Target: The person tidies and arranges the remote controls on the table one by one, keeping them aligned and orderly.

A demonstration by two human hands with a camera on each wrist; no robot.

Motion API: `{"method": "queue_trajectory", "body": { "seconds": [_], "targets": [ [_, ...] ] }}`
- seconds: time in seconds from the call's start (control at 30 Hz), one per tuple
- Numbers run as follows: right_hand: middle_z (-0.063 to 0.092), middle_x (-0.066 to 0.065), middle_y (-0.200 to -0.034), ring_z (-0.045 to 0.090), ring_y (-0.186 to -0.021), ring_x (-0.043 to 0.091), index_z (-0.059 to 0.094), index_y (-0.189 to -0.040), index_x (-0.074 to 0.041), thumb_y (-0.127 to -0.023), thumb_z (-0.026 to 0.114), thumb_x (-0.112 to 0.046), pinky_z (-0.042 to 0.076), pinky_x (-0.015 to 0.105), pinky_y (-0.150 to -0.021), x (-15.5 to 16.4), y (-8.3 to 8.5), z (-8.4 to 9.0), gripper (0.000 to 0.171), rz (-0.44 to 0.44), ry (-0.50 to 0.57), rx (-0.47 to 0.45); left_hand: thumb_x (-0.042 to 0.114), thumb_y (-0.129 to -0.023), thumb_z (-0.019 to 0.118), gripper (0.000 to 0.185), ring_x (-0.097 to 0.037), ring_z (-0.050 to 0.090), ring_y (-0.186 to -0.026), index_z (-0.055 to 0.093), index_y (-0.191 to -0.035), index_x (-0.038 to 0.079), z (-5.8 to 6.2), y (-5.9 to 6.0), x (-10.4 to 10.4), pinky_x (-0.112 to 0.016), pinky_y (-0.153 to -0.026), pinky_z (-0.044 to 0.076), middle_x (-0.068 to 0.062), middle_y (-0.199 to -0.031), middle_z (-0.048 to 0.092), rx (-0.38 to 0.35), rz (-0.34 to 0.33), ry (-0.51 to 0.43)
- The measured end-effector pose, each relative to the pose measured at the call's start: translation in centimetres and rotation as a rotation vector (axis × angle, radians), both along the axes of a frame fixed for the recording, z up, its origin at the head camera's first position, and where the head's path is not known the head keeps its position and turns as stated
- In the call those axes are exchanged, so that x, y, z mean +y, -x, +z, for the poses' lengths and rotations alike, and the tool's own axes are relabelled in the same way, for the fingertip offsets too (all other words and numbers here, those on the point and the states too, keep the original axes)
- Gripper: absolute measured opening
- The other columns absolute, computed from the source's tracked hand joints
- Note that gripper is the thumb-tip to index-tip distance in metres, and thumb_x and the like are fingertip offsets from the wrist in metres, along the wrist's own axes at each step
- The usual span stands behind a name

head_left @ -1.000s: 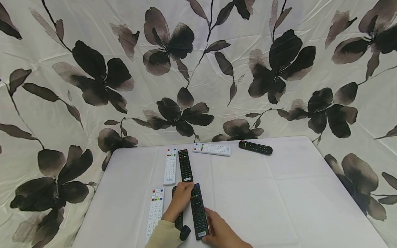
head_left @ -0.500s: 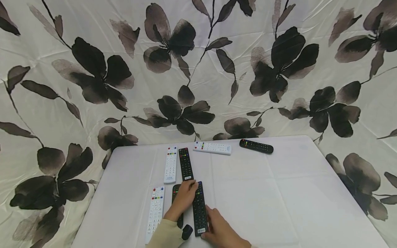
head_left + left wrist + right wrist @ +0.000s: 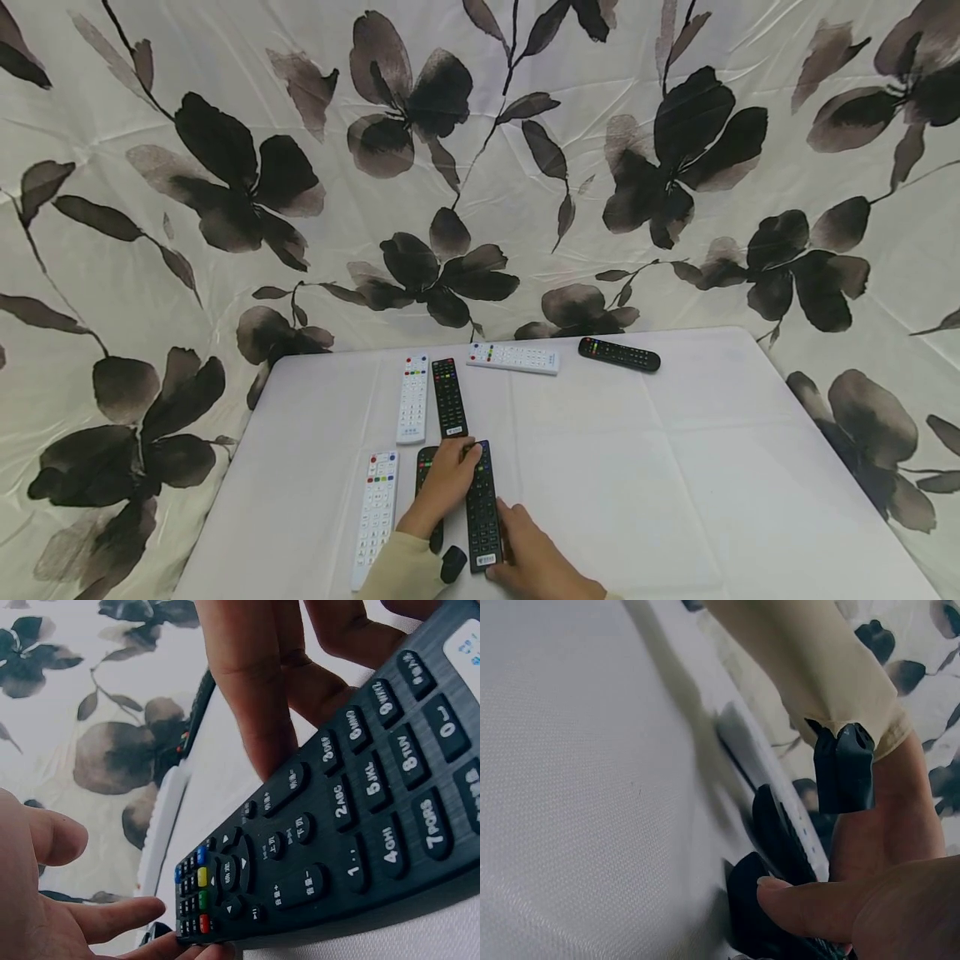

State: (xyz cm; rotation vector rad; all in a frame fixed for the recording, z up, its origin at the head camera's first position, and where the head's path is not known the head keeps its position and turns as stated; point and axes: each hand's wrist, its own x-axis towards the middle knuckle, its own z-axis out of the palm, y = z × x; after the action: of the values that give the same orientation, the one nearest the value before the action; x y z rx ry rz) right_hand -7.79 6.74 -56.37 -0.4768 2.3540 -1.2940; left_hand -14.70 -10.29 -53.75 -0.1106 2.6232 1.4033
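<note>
table [image 3: 675,467] | white cloth | on it: three white remotes [image 3: 412,398], four black remotes [image 3: 618,355]

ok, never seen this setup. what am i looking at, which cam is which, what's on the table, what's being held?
No machine: a person with three cameras, one on the head and one on each wrist. The head view looks down at a white table against a flowered cloth. Seven remotes lie on it, three white and four black. The left hand touches the far end of a black remote; the right hand holds its near end. The left wrist view shows its buttons close up; the right wrist view shows the right thumb at its end.
</note>
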Motion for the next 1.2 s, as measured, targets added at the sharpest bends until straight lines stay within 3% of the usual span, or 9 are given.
{"method": "queue_trajectory", "body": {
  "seconds": [0.07, 0.23, 0.47, 0.8, 1.0, 1.2],
  "targets": [
    [0.054, 0.0, -0.105, 0.055, -0.077, 0.004, 0.038, -0.158, 0.007, -0.082, 0.088, -0.015, 0.057, 0.022, -0.067, 0.1, 0.0, -0.1, 0.094, 0.003, 0.014, -0.018, 0.026, -0.11, 0.05, 0.047, -0.04, 0.056, -0.124, 0.057, -0.142, -0.008, 0.0, -0.1, 0.0, -0.065, -0.11, 0.046, -0.027, -0.141, 0.055, 0.003, -0.003, 0.001],
    [0.054, 0.0, -0.105, 0.054, -0.079, 0.004, 0.04, -0.156, 0.009, -0.083, 0.087, -0.018, 0.056, 0.022, -0.066, 0.5, 0.0, -0.1, 0.091, 0.004, 0.001, -0.017, 0.026, -0.11, 0.05, 0.047, -0.045, 0.053, -0.129, 0.058, -0.141, -0.009, 0.0, -0.2, -0.1, -0.067, -0.112, 0.043, -0.028, -0.141, 0.053, 0.012, -0.005, 0.008],
    [0.055, 0.001, -0.108, 0.052, -0.083, 0.005, 0.043, -0.153, 0.009, -0.088, 0.085, -0.026, 0.055, 0.026, -0.07, 2.5, 0.3, 0.1, 0.084, -0.038, -0.062, 0.063, 0.026, -0.109, 0.05, 0.046, -0.051, 0.048, -0.138, 0.06, -0.14, -0.007, -0.1, -0.2, 0.0, -0.07, -0.115, 0.039, -0.03, -0.143, 0.051, 0.013, 0.013, 0.024],
    [0.058, 0.005, -0.111, 0.054, -0.086, 0.007, 0.045, -0.148, 0.012, -0.09, 0.084, -0.021, 0.055, 0.024, -0.072, 6.1, 0.9, 0.0, 0.078, -0.147, -0.07, 0.158, 0.025, -0.109, 0.052, 0.043, -0.051, 0.046, -0.139, 0.061, -0.139, -0.005, 0.4, -0.3, 0.4, -0.07, -0.113, 0.041, -0.029, -0.145, 0.05, 0.056, -0.014, 0.06],
    [0.059, 0.009, -0.115, 0.059, -0.093, 0.013, 0.046, -0.149, 0.01, -0.092, 0.082, -0.012, 0.056, 0.025, -0.076, 8.7, 2.6, 0.6, 0.071, -0.278, -0.064, 0.135, 0.026, -0.109, 0.052, 0.041, -0.049, 0.045, -0.142, 0.064, -0.138, -0.001, 0.9, -0.5, 1.1, -0.07, -0.114, 0.041, -0.026, -0.147, 0.05, 0.086, -0.036, 0.069],
    [0.059, 0.018, -0.122, 0.064, -0.102, 0.024, 0.044, -0.151, 0.011, -0.099, 0.073, -0.009, 0.058, 0.036, -0.083, 11.9, 5.4, 1.5, 0.063, -0.4, -0.082, 0.157, 0.024, -0.109, 0.053, 0.039, -0.048, 0.045, -0.143, 0.064, -0.136, -0.001, 1.3, 0.0, 2.2, -0.069, -0.116, 0.039, -0.024, -0.144, 0.053, 0.105, -0.061, 0.049]
  ]
}}
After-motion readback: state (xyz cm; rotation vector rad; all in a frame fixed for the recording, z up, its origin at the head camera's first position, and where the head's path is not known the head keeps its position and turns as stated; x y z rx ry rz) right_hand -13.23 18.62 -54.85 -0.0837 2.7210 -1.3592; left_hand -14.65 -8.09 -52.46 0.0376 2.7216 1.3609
